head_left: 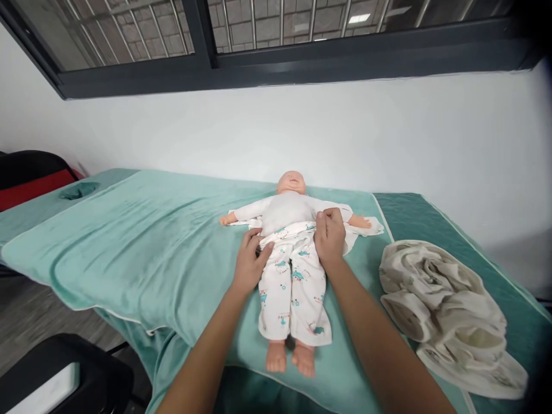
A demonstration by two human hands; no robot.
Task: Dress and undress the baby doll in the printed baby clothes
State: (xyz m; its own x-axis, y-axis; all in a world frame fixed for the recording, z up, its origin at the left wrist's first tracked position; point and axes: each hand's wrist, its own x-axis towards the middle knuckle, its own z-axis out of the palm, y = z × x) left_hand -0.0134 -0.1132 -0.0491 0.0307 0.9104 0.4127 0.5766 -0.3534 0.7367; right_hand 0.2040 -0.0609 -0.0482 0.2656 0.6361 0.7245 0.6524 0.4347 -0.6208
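Observation:
A baby doll (290, 214) lies on its back on a teal towel (142, 247), head toward the wall, arms spread, bare feet toward me. It wears a white top and white patterned trousers (293, 290). My left hand (250, 264) grips the trousers' waistband at the doll's hip on the left side of the view, fingers curled round the fabric. At the opposite hip my right hand (330, 237) pinches the waistband, fingers closed. An opened white garment lies spread under the doll's arms.
A crumpled cream cloth (444, 305) lies on the bed (521, 322) to the right. A white wall and a barred window are behind. A black and red chair (30, 178) stands at the far left, another dark seat (64, 374) at the lower left.

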